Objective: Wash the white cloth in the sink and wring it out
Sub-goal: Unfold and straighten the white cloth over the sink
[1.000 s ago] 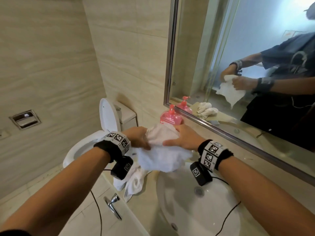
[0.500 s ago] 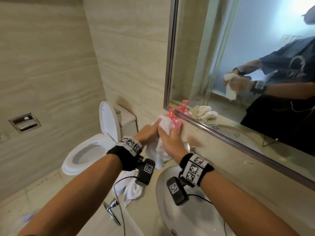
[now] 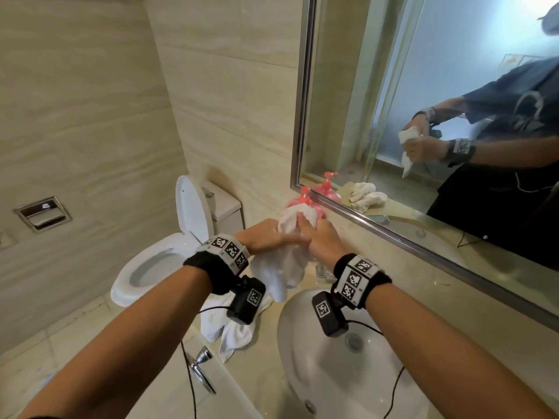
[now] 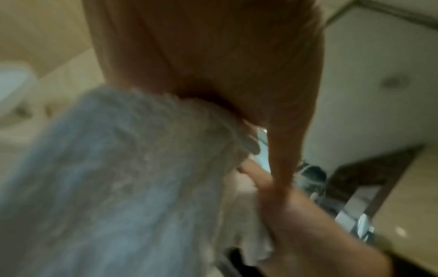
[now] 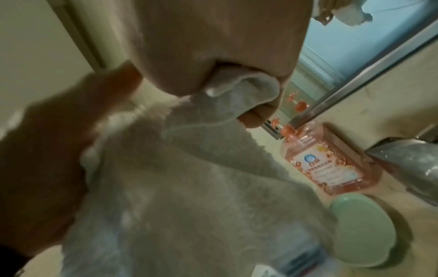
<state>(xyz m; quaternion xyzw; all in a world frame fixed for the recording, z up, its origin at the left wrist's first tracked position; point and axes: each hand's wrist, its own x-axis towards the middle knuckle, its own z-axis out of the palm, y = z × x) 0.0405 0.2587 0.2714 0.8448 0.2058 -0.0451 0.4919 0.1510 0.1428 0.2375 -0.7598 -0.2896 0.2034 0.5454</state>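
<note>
Toilet [image 3: 157,261]: left of centre in the head view, lid raised.
Spare towel [image 3: 230,331]: lower centre, draped over the counter [image 3: 260,373] edge, under the left wrist.
Left hand [image 3: 266,238]: centre of frame, fingers closed round the white cloth [image 3: 287,261]; suds show on the knuckles.
White cloth: bunched between both hands, above the far rim of the sink [image 3: 332,373], its tail hanging toward the basin.
Right hand [image 3: 320,240]: just right of the left, touching it, clenched on the cloth's upper end.
Soap bottle [image 5: 331,165]: behind the cloth, against the mirror [image 3: 423,86].
Handling: probably soft, limp, water-heavy and soapy-slick; best gripped at both ends of the bunch for twisting.
</note>
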